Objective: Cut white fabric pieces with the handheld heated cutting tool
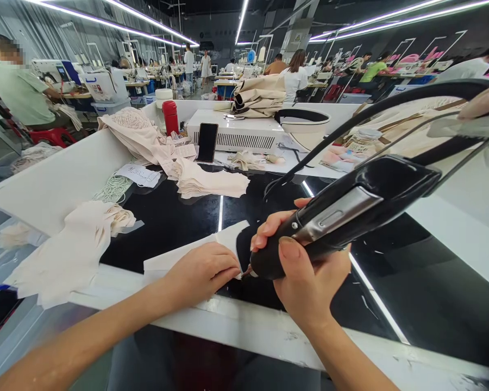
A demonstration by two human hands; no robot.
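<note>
Lit by long lamps (242, 21) overhead, hung with gray curtains (44, 30) upper left, broken by a pillar (305, 26) near top center.

Counted: one black handheld tool (375, 184) over the counter (411, 260); at least one pale cloth strip (187, 252) near its front edge; toward the back edge, one smartphone (207, 142), one red flask (170, 118), one white vented box (224, 127), one round tub (309, 133); toward the left edge, one printed sheet (140, 175).

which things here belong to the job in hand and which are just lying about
In the job:
black tool, in the right hand
pale piece, at the left hand
cloth stack, perhaps

Lying about, it seems:
phone
red bottle
jar
</note>
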